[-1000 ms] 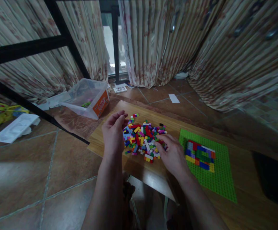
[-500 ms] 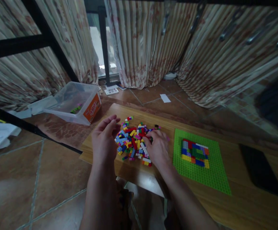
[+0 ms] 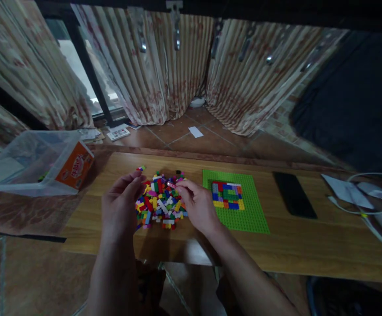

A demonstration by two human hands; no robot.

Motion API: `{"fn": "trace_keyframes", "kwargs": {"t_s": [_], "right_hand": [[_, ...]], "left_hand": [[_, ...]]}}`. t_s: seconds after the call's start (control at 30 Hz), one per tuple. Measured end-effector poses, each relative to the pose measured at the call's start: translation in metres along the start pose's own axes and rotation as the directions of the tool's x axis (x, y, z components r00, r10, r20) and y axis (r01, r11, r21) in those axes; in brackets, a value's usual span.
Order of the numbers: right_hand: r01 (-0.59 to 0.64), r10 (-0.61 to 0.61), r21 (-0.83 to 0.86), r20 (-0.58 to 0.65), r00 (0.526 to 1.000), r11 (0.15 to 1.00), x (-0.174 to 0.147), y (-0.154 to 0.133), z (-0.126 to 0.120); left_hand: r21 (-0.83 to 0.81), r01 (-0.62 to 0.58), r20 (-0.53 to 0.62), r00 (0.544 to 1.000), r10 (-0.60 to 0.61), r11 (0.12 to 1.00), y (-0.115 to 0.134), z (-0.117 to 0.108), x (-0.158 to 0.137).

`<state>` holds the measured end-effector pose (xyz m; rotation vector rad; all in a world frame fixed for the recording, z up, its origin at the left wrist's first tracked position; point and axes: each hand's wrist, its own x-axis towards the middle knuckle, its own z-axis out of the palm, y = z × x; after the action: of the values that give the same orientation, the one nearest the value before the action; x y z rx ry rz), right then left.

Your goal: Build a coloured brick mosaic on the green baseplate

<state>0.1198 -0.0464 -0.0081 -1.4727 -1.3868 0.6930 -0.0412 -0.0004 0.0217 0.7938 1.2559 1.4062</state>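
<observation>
Brick, pink, one: point(image 3: 171, 184) pinched between thumb and forefinger of the right hand point(image 3: 199, 204), raised over the loose pile. Left hand point(image 3: 120, 197): fingertips bunched at the pile's left side; whether they grip anything cannot be told.

Loose bricks point(image 3: 161, 206), many, mixed colours: heaped on the left half of the wooden table point(image 3: 309, 245), between far and near edges.

Built piece point(image 3: 233, 205), low, many-coloured, roughly rectangular: set on the green baseplate point(image 3: 250, 219), right of the pile. Part-built, by the look of it; much of the plate is bare, and most bricks lie unused.

Dark flat slab point(image 3: 294, 195): right of the plate, by the far edge. White cable point(image 3: 342, 206): toward the right end.

Clear tub point(image 3: 42, 188): off the left end; orange label point(image 3: 76, 166), pale lettering, illegible. Booklet point(image 3: 118, 133): floor, beyond the far left corner; dark print, unreadable.
</observation>
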Motion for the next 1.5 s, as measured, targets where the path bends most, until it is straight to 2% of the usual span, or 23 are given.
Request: {"fn": "trace_keyframes", "kwargs": {"t_s": [0.13, 0.2, 0.37, 0.43, 0.53, 0.7, 1.0, 1.1, 1.3, 1.5], "right_hand": [[-0.152, 0.170, 0.300, -0.034, 0.985, 0.942, -0.001, 0.015, -0.035], [-0.209, 0.247, 0.373, -0.055, 0.968, 0.904, 0.000, 0.024, -0.059], [-0.353, 0.397, 0.466, 0.004, 0.918, 0.811, -0.006, 0.039, -0.124], [-0.380, 0.418, 0.444, 0.014, 0.908, 0.811, -0.010, 0.041, -0.143], [-0.426, 0.431, 0.397, 0.081, 0.899, 0.813, -0.016, 0.043, -0.161], [-0.516, 0.496, 0.339, 0.149, 0.855, 0.787, -0.018, 0.047, -0.167], [-0.514, 0.480, 0.229, 0.191, 0.856, 0.826, -0.024, 0.053, -0.160], [-0.502, 0.469, 0.199, 0.192, 0.862, 0.842, -0.026, 0.057, -0.160], [-0.399, 0.394, -0.025, 0.221, 0.892, 0.917, -0.031, 0.066, -0.161], [-0.212, 0.272, -0.285, 0.194, 0.942, 0.935, -0.030, 0.067, -0.161]], "left_hand": [[0.130, -0.048, 0.181, 0.983, 0.024, 0.990, -0.018, 0.031, -0.019], [0.221, -0.121, 0.291, 0.955, 0.053, 0.968, -0.029, 0.046, -0.032], [0.324, -0.311, 0.525, 0.845, 0.104, 0.894, -0.054, 0.073, -0.059], [0.354, -0.374, 0.571, 0.812, 0.118, 0.857, -0.062, 0.080, -0.066], [0.415, -0.437, 0.604, 0.788, 0.118, 0.798, -0.070, 0.089, -0.072], [0.467, -0.515, 0.659, 0.745, 0.106, 0.719, -0.082, 0.100, -0.079], [0.508, -0.549, 0.688, 0.722, 0.071, 0.664, -0.103, 0.112, -0.088], [0.515, -0.592, 0.709, 0.700, 0.080, 0.619, -0.105, 0.113, -0.086], [0.568, -0.678, 0.745, 0.664, 0.059, 0.466, -0.102, 0.113, -0.084], [0.633, -0.666, 0.711, 0.702, 0.046, 0.395, -0.102, 0.119, -0.087]]}}
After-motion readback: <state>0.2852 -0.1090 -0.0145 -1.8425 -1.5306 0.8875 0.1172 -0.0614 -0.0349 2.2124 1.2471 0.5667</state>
